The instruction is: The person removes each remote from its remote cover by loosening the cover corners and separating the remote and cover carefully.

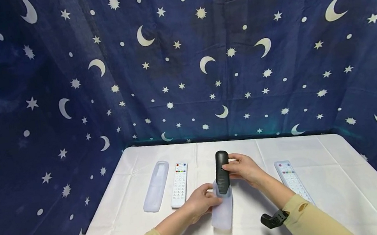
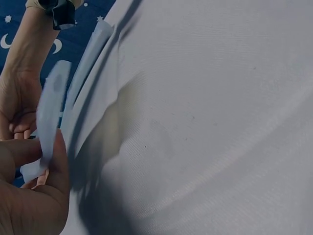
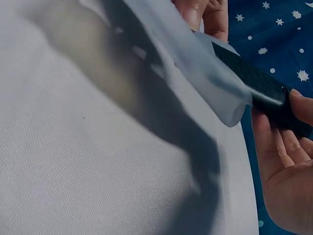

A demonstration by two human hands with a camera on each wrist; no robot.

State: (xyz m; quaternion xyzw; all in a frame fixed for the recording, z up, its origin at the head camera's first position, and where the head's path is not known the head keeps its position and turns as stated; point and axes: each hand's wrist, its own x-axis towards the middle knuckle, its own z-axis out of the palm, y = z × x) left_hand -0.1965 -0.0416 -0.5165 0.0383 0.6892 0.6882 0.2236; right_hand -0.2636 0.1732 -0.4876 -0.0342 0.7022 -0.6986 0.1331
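A black remote control [image 1: 222, 172] is tilted above the table, its lower end inside the opening of a translucent silicone remote cover [image 1: 223, 214]. My left hand [image 1: 201, 203] pinches the cover near its open end. The right hand [image 1: 247, 170] grips the remote's upper part from the side, thumb across its face. In the right wrist view the black remote [image 3: 264, 90] reaches partway into the cover [image 3: 195, 68], and the rest of it lies in the right fingers. The left wrist view has the left hand [image 2: 34, 196] holding the pale cover [image 2: 51, 112] between thumb and fingers.
A second translucent cover [image 1: 156, 187] lies on the left of the white-clothed table [image 1: 256, 211]. Beside it is a white remote [image 1: 179, 185] with coloured buttons. Over on the right, another white remote [image 1: 293, 179] sits in a pale cover, partly behind the right forearm.
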